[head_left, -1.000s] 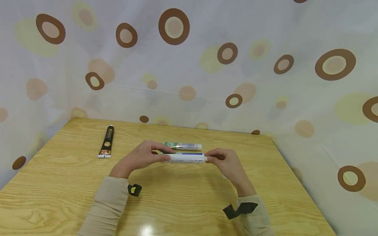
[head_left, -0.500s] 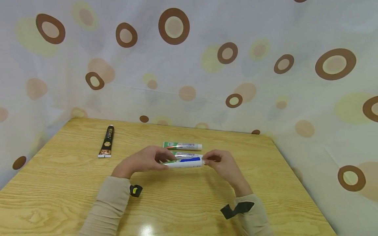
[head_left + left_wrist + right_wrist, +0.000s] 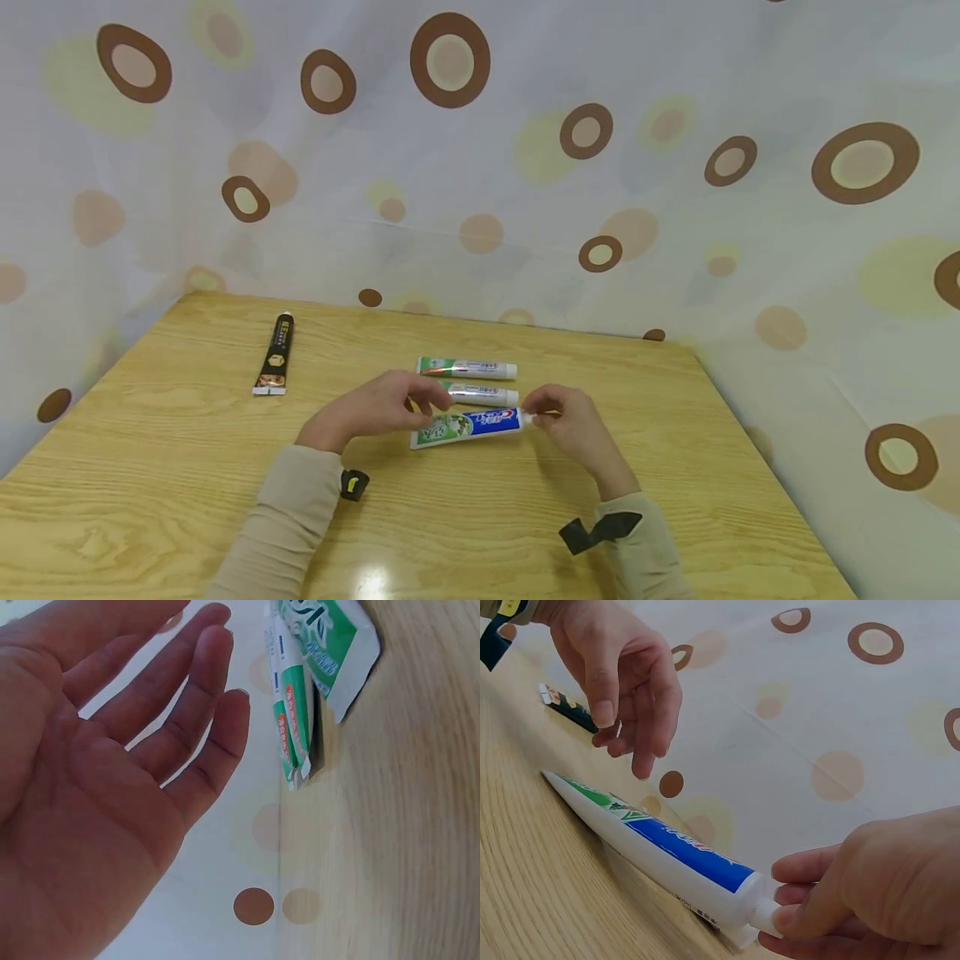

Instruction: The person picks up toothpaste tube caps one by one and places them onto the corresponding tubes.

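A blue, green and white toothpaste tube (image 3: 480,423) lies crosswise in front of me, its white cap (image 3: 765,916) pinched between the thumb and fingers of my right hand (image 3: 573,425). My left hand (image 3: 378,408) hovers over the tube's flat green end with loosely bent fingers. In the left wrist view that palm holds nothing, and the tube's crimped end (image 3: 349,667) is apart from it. Just behind are two green and white toothpaste tubes, the nearer one (image 3: 483,394) partly hidden by my left fingers and the farther one (image 3: 468,367) in full sight.
A black toothpaste tube (image 3: 276,354) lies at the left of the wooden table (image 3: 450,533). Behind and to the right hangs a pale sheet (image 3: 480,167) with brown and yellow circles. Black straps hang from both sleeves.
The blue and green tube has been lowered and turned, so its printed face now shows. My left hand has let go of its flat end, while the right keeps the cap.
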`<state>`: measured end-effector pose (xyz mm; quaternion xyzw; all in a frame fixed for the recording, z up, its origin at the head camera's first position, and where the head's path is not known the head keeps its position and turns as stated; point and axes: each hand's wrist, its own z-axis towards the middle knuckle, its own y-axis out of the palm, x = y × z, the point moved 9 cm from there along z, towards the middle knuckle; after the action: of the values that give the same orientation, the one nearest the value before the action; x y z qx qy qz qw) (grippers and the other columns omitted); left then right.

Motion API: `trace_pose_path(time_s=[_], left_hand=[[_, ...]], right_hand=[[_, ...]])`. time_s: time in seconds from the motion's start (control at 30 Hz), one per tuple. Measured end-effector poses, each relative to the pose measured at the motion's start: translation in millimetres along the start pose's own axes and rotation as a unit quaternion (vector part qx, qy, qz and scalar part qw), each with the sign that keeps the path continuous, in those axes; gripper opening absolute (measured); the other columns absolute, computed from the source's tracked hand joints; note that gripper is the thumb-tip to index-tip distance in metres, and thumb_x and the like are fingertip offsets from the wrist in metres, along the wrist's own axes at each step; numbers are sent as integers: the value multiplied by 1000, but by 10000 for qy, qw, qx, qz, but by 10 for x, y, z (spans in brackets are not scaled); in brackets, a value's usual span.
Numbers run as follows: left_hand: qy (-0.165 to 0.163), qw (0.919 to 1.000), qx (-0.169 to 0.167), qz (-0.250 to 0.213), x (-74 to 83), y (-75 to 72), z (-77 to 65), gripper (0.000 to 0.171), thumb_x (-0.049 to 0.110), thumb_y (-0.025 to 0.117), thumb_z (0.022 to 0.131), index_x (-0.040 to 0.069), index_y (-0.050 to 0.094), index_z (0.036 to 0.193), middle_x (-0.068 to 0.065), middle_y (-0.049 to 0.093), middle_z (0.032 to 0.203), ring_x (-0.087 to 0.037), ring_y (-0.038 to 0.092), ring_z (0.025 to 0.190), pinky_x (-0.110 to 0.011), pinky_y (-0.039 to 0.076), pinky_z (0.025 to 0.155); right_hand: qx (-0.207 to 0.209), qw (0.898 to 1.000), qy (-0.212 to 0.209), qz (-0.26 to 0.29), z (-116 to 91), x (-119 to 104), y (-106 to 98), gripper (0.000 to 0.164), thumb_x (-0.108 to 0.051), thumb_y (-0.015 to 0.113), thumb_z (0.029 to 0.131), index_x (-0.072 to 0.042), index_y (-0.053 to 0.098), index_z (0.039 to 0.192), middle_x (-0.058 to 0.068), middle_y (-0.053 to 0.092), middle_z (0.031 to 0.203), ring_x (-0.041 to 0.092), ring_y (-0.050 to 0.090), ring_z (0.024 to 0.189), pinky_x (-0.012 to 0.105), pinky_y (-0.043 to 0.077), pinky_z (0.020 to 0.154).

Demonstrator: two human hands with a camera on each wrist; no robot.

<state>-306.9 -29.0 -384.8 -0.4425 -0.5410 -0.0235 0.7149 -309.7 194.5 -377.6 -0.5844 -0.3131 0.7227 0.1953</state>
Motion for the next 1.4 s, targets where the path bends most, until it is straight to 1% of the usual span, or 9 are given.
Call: trace_pose_path(time_s=[0.23, 0.43, 0.53, 0.63, 0.8, 1.07, 1.2, 1.3, 1.4], left_hand=[[-150, 9997, -71, 167, -45, 47, 9, 28, 8, 69, 92, 13, 69, 120, -3, 69, 121, -14, 63, 99, -32, 53, 88], [-262, 9995, -50, 191, -88, 26, -13, 27, 9, 68, 93, 12, 69, 120, -4, 69, 121, -14, 63, 99, -32, 53, 87], [-316, 9992, 35, 230, -108, -14, -36, 27, 9, 67, 93, 11, 69, 120, -5, 69, 121, -15, 64, 101, -35, 53, 89], [-425, 9985, 190, 299, -140, -83, -72, 27, 10, 66, 94, 11, 69, 121, -6, 69, 121, -18, 63, 105, -40, 52, 93], [-536, 9966, 436, 445, -199, -204, -129, 26, 12, 64, 96, 13, 69, 121, -5, 69, 121, -21, 62, 112, -45, 49, 97], [-755, 9892, 1085, 627, -322, -422, -215, 27, 11, 62, 96, 8, 66, 123, -8, 68, 122, -21, 63, 107, -41, 51, 91], [-864, 9824, 1481, 738, -349, -560, -280, 31, 10, 57, 98, 5, 62, 128, -14, 65, 126, -27, 63, 108, -43, 52, 90], [-987, 9727, 1912, 865, -390, -690, -373, 34, 9, 55, 99, 4, 59, 132, -18, 63, 129, -32, 62, 110, -47, 51, 92], [-1183, 9592, 2361, 1011, -451, -830, -475, 36, 8, 54, 98, 2, 57, 134, -21, 62, 131, -37, 60, 114, -51, 49, 95]], right_hand=[[-211, 9997, 68, -31, 15, 35, 107, 26, 17, 60, 86, -3, 71, 97, 9, 70, 97, 22, 66, 95, 39, 56, 86], [-326, 9990, 261, -160, 17, 80, 205, 31, 18, 59, 84, -8, 71, 96, 5, 69, 96, 18, 63, 92, 40, 55, 89], [-443, 9984, 296, -209, 22, 103, 231, 30, 16, 61, 85, -9, 71, 99, 4, 68, 97, 18, 62, 93, 41, 54, 90], [-435, 9983, 300, -233, 15, 131, 179, 26, 10, 63, 89, -8, 70, 106, 6, 68, 101, 19, 63, 98, 42, 53, 92], [-218, 9994, 165, -224, -9, 181, -28, 21, -1, 63, 94, -5, 68, 114, 13, 70, 111, 27, 66, 107, 46, 52, 94], [-128, 9999, 90, -22, -88, 263, -337, 22, -11, 59, 99, -1, 66, 118, 20, 68, 118, 32, 65, 111, 45, 52, 94], [-309, 9991, 290, 33, -133, 289, -406, 26, -15, 59, 100, 0, 65, 119, 20, 67, 119, 30, 64, 109, 45, 52, 92], [-581, 9971, 499, -51, -181, 330, -391, 28, -16, 58, 100, 2, 63, 121, 19, 67, 119, 29, 63, 108, 45, 51, 90], [-721, 9953, 642, -114, -225, 374, -384, 29, -16, 58, 100, 2, 62, 122, 17, 66, 120, 31, 61, 110, 47, 50, 90]])
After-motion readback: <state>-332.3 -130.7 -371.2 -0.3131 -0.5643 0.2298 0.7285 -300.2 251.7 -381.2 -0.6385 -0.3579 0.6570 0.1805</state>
